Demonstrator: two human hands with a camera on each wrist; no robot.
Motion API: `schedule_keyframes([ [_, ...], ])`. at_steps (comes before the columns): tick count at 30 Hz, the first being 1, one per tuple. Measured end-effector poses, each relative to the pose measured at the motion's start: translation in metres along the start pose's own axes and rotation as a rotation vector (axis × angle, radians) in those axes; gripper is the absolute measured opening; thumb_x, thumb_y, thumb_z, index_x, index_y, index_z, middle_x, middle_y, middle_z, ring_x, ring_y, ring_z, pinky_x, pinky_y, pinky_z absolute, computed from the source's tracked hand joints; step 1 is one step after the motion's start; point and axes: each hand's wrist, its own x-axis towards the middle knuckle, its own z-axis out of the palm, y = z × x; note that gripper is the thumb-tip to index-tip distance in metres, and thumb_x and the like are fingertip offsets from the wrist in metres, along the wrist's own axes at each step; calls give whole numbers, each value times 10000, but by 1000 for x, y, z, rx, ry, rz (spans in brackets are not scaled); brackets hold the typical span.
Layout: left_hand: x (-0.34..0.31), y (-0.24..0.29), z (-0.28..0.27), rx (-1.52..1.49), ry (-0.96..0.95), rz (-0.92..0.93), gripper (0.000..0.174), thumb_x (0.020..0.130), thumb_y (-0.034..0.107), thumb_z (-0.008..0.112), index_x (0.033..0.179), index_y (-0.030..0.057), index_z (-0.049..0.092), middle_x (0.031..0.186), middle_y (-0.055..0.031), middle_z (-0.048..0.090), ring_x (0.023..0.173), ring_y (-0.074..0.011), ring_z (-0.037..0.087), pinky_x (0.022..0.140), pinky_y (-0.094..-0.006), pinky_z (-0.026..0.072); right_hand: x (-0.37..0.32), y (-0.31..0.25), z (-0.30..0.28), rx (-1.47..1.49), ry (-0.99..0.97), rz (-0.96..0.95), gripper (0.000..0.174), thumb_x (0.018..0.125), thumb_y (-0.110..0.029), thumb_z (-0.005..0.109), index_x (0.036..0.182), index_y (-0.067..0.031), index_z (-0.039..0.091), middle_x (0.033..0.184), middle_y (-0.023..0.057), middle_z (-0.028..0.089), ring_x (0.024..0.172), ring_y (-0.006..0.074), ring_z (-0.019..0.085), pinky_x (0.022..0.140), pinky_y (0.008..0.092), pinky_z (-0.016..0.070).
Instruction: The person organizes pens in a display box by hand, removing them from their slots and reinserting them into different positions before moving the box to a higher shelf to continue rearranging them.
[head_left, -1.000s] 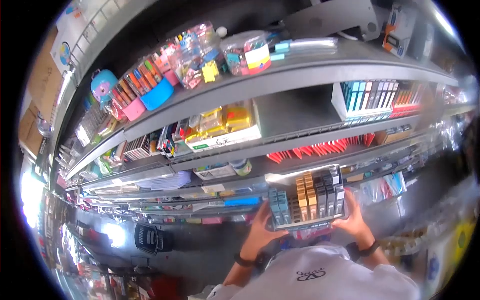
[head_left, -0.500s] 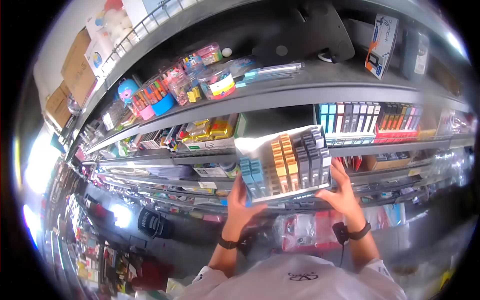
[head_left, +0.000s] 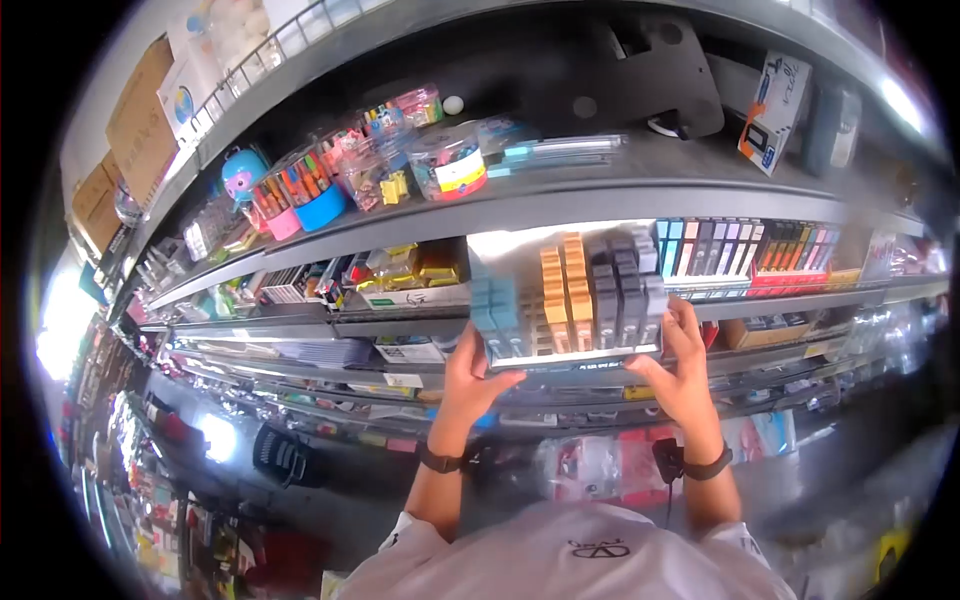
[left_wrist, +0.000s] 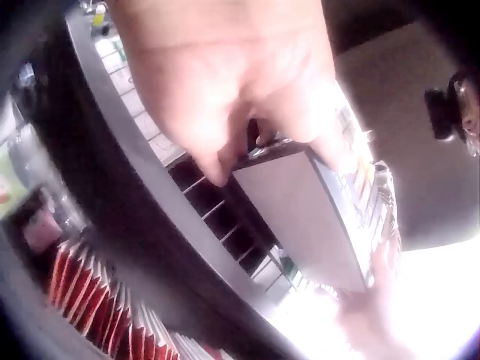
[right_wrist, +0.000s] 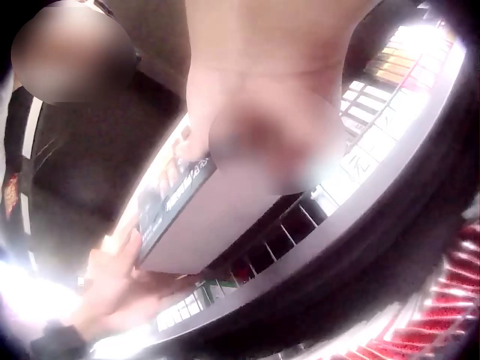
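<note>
A display box (head_left: 520, 243) holds rows of slim packs: blue packs (head_left: 496, 315), orange packs (head_left: 566, 295), dark grey ones and pale lilac ones. My left hand (head_left: 468, 378) grips its left end, thumb along the front and fingers at the side. At the other end my right hand (head_left: 682, 372) holds the front corner the same way. From the left wrist, the pale underside of the box (left_wrist: 292, 202) shows over the shelf's wire lip. The right wrist view shows lettering on the front edge of the box (right_wrist: 180, 199).
On the middle shelf, a carton of yellow packs (head_left: 415, 295) stands left of the box and a white display of slim packs (head_left: 700, 250) stands right. Clear tubs (head_left: 445, 165) line the shelf above. Red-edged packets (left_wrist: 97, 300) fill the shelf below. A shelf rail (head_left: 380, 325) runs along the front.
Both hands have raised the display box from below shelf height and moved it forward, so it now overlaps the gap between the carton and the white display.
</note>
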Motion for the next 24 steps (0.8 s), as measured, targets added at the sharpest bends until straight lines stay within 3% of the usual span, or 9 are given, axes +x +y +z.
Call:
schedule_keyframes([
  [2,5,-1,-6,-20,-21,-17,927,775,-99,845,1578,-41,386,1525,-115,476,1386,-209,510,1157,-363,438,2,1,12,-57,51,-60,898,810,-306,903,1556,-17,495,1372,130,571,1025,168,601,669,246,515],
  [5,15,-5,-5,219,-40,171,1000,774,27,902,1617,6,365,1597,-152,387,1472,-259,425,1165,-384,424,-3,32,33,59,119,-8,553,910,-171,821,1365,60,605,1249,118,566,863,134,601,614,245,509],
  [8,19,14,6,519,3,358,907,747,134,944,1506,-39,479,1591,-172,414,1456,-302,443,1191,-433,387,-3,16,41,187,215,149,389,939,-124,782,1218,89,614,1175,99,554,749,109,585,578,239,501],
  [10,20,9,7,567,5,391,1050,720,227,974,1566,-26,406,1593,-194,420,1490,-341,402,1221,-453,344,-6,15,42,172,251,171,323,953,-103,763,1153,104,615,1142,83,556,687,91,579,556,239,501],
  [12,20,12,8,549,11,391,1078,712,243,981,1571,-24,387,1590,-192,427,1475,-329,427,1208,-441,367,-13,17,41,60,234,149,295,963,-102,752,1134,98,619,1133,79,560,700,90,597,558,246,511],
  [15,17,16,19,165,19,166,1102,704,270,987,1573,-18,372,1569,-191,454,1440,-315,474,1187,-424,398,-17,4,45,71,236,116,273,979,-109,737,1125,93,625,1119,78,563,715,95,618,557,254,526],
  [18,22,13,12,479,58,342,1048,711,249,985,1544,-22,410,1519,-178,497,1386,-297,525,1156,-402,426,-13,-9,44,117,248,166,253,994,-114,725,1111,89,627,1089,79,551,742,106,634,564,248,547],
  [21,17,26,20,459,67,332,985,727,220,975,1518,-27,443,1474,-167,519,1338,-296,550,1137,-409,438,-10,-23,39,145,275,209,285,1006,-129,718,1151,99,626,1089,79,549,755,118,635,576,237,568],
  [24,10,22,16,553,19,270,1137,723,305,977,1618,6,343,1540,-222,453,1413,-347,506,1137,-431,465,-14,-29,34,114,271,203,321,1011,-140,714,1191,110,623,1085,77,547,787,115,631,589,231,588],
])
